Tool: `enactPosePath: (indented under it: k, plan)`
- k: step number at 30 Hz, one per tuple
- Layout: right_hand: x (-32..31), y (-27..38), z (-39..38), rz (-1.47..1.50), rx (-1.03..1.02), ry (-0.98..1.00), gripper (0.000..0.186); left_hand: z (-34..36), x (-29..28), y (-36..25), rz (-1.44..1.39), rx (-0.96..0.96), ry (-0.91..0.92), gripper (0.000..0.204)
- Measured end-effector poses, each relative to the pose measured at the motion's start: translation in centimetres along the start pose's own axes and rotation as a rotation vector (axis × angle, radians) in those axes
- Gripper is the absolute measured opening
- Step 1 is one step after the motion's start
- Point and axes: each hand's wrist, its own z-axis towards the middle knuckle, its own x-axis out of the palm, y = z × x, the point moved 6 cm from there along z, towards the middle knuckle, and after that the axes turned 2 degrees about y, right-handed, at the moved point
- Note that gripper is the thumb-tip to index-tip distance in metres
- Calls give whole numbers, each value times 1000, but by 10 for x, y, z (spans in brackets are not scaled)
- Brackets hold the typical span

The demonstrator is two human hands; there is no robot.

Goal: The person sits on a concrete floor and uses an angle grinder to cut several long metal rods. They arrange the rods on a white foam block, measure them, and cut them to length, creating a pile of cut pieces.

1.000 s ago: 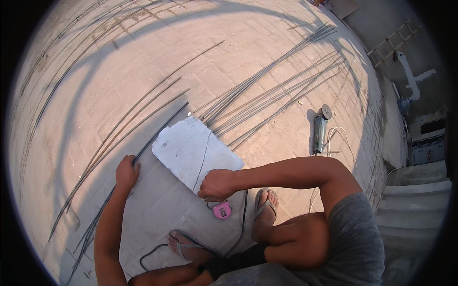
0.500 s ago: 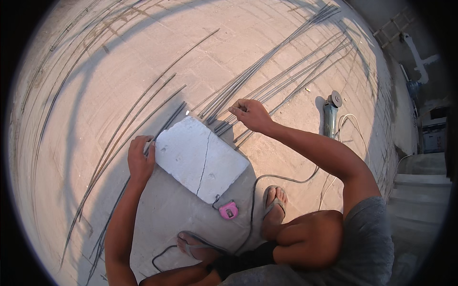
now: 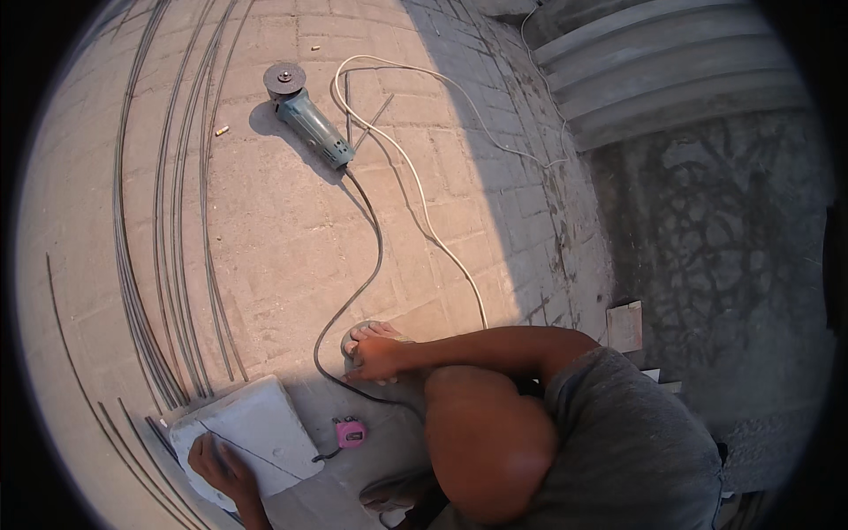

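My left hand [image 3: 223,470] lies on top of a white block [image 3: 265,415], its fingers slightly bent and holding nothing. A dark crack or line runs across the block's face. Down by my foot [image 3: 371,334], my right hand [image 3: 378,358] has its fingers drawn together at the black power cord [image 3: 329,343], partly covering the toes. That cord leads up to an angle grinder [image 3: 311,125] with a round disc, lying on the paving. Beside the block sits a pink tape measure [image 3: 351,432] with a dark strap.
Long thin steel bars [image 3: 168,221] lie in bundles on the left, some reaching the block. A pale cable [image 3: 415,168] loops past the grinder toward my right arm. Grey steps [image 3: 662,62] rise at the upper right, above a dark, stained surface [image 3: 707,230].
The view has swung right, bringing the grinder toward the middle. My right hand has come down from above the bars to the cord by my foot. My left hand has moved from the block's edge onto its top.
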Motion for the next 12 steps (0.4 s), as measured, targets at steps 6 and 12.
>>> enactPosePath:
  k: [6, 12]
  plan:
    - [-2, -8, -14, 139, -29, 45, 61, 6, 12, -3, 181, 120, 137, 35]
    - [-6, -7, -8, 350, 25, 137, 49, 22, 23, 21, 132, 94, 147, 41]
